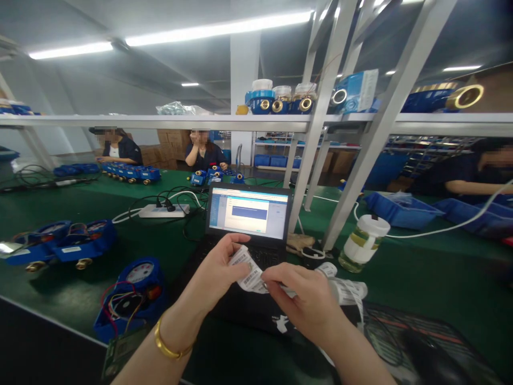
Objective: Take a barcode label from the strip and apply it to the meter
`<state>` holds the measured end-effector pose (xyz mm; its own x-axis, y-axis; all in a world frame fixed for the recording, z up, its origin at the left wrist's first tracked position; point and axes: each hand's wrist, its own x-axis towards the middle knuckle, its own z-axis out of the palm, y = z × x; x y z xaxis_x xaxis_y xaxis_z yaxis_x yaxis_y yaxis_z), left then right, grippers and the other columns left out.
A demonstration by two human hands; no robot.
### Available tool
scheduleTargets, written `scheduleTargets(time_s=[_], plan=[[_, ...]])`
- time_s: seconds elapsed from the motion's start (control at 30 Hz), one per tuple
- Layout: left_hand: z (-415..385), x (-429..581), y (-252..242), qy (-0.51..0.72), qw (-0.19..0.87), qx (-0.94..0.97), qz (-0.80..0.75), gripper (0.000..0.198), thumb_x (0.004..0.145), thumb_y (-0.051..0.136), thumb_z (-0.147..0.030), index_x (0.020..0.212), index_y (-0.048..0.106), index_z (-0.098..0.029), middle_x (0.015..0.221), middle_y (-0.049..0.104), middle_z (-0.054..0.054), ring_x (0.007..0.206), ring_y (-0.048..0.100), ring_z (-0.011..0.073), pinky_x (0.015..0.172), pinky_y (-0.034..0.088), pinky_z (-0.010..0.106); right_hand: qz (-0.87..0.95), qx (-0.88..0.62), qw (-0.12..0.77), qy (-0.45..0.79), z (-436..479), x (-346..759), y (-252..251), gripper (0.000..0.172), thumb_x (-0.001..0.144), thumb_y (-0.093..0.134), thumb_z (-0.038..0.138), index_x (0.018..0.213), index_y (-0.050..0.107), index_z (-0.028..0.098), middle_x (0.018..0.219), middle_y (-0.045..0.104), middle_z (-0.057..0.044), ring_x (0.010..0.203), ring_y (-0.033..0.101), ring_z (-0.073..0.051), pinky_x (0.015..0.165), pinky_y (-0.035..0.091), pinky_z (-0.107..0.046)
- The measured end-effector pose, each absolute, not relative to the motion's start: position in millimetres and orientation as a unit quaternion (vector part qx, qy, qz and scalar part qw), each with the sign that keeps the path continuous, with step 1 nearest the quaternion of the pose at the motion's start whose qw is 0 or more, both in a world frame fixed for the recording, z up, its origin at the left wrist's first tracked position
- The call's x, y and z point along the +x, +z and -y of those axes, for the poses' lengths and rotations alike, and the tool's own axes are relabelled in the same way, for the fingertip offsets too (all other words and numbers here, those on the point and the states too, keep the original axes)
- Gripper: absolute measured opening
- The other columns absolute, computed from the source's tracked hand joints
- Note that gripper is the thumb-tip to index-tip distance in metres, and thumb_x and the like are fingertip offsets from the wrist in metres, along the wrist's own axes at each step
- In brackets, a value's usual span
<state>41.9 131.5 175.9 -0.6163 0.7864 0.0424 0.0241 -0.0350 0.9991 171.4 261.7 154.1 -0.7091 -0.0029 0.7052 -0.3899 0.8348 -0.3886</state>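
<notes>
A strip of white barcode labels (251,274) is held between my two hands above the laptop keyboard. My left hand (223,270), with a gold bangle at its wrist, pinches the strip's left side with the thumb on top. The fingertips of my right hand (302,294) are pressed together at the strip's right end. Behind the hands stands an open laptop (248,214) with a lit screen. Rolls of white labels (348,291) lie just right of my right hand. A torn white scrap (282,323) sits on the laptop's front.
An opened blue meter (138,291) with loose wires and more blue meters (84,243) lie on the left. A power strip (164,210) is behind them. A bottle (363,243), metal shelf posts, blue bins (403,210) and a mouse (430,355) are on the right. Several people sit beyond.
</notes>
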Motion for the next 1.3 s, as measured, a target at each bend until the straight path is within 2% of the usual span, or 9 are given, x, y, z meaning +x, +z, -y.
scheduleTargets(time_s=[0.1,0.23,0.37,0.5,0.6,0.73,0.9,1.07,1.3], plan=[[-140,40,170,0.654,0.295,0.308,-0.625,0.051,0.06,0.062,-0.015,0.109,0.049,-0.018,0.078,0.053,-0.002,0.069,0.052,0.0128,0.061,0.042,0.025,0.877,0.106,0.385,0.267,-263,175,149,0.018,0.094,0.042,0.009,0.093,0.056,0.02,0.093,0.058,-0.003,0.078,0.056,-0.015,0.065,0.042,-0.024],[-156,38,165,0.673,0.288,0.295,-0.615,0.051,0.059,0.065,-0.017,0.108,0.05,-0.018,0.081,0.055,-0.001,0.075,0.054,0.0145,0.065,0.044,0.026,0.801,0.057,0.439,0.404,-272,187,141,0.013,0.088,0.052,0.01,0.084,0.058,0.021,0.112,0.05,-0.005,0.097,0.053,-0.019,0.083,0.044,-0.028],[-178,41,166,0.685,0.292,0.278,-0.608,0.05,0.058,0.065,-0.017,0.106,0.05,-0.016,0.079,0.056,-0.001,0.071,0.055,0.0141,0.061,0.045,0.024,0.699,-0.019,0.491,0.52,-289,204,126,0.013,0.089,0.056,0.017,0.099,0.058,0.025,0.115,0.048,-0.006,0.106,0.049,-0.022,0.075,0.049,-0.026],[-214,47,169,0.706,0.325,0.282,-0.563,0.051,0.055,0.063,-0.011,0.105,0.051,-0.015,0.073,0.057,-0.001,0.064,0.055,0.0126,0.054,0.044,0.021,0.674,-0.109,0.462,0.566,-296,202,108,0.055,0.083,0.064,0.025,0.132,0.041,0.03,0.127,0.043,-0.008,0.107,0.05,-0.024,0.073,0.052,-0.028],[-246,49,168,0.711,0.348,0.287,-0.54,0.05,0.058,0.063,-0.01,0.106,0.05,-0.015,0.075,0.059,0.002,0.067,0.058,0.0147,0.057,0.048,0.024,0.65,-0.135,0.445,0.601,-306,190,101,0.074,0.077,0.066,0.029,0.141,0.028,0.027,0.113,0.052,-0.008,0.081,0.058,-0.02,0.06,0.051,-0.026],[-275,38,156,0.716,0.333,0.27,-0.551,0.049,0.068,0.065,-0.017,0.113,0.047,-0.015,0.096,0.059,0.01,0.082,0.061,0.018,0.074,0.052,0.033,0.718,-0.202,0.433,0.507,-355,172,104,0.079,0.075,0.06,0.025,0.143,0.021,0.023,0.084,0.059,0.0,0.063,0.056,-0.017,0.056,0.046,-0.026],[-254,28,130,0.711,0.279,0.225,-0.605,0.05,0.07,0.065,-0.023,0.118,0.048,-0.019,0.131,0.043,0.016,0.117,0.049,0.0256,0.096,0.043,0.042,0.814,-0.337,0.334,0.335,-429,144,116,0.08,0.072,0.057,0.005,0.143,0.023,0.018,0.098,0.062,-0.002,0.067,0.057,-0.018,0.062,0.045,-0.027],[-171,42,119,0.692,0.257,0.247,-0.628,0.044,0.073,0.062,-0.03,0.115,0.052,-0.02,0.129,0.049,0.012,0.115,0.051,0.0257,0.103,0.038,0.044,0.859,-0.31,0.263,0.312,-459,125,115,0.087,0.07,0.057,-0.001,0.146,0.02,0.019,0.117,0.057,-0.005,0.075,0.061,-0.019,0.067,0.047,-0.026],[-52,64,107,0.618,0.189,0.213,-0.733,0.051,0.072,0.061,-0.055,0.11,0.055,-0.022,0.11,0.062,0.008,0.102,0.059,0.0254,0.086,0.052,0.036,0.871,-0.328,0.259,0.257,-453,134,130,0.074,0.064,0.051,-0.005,0.135,0.041,0.013,0.088,0.065,-0.005,0.082,0.06,-0.025,0.079,0.047,-0.033]])
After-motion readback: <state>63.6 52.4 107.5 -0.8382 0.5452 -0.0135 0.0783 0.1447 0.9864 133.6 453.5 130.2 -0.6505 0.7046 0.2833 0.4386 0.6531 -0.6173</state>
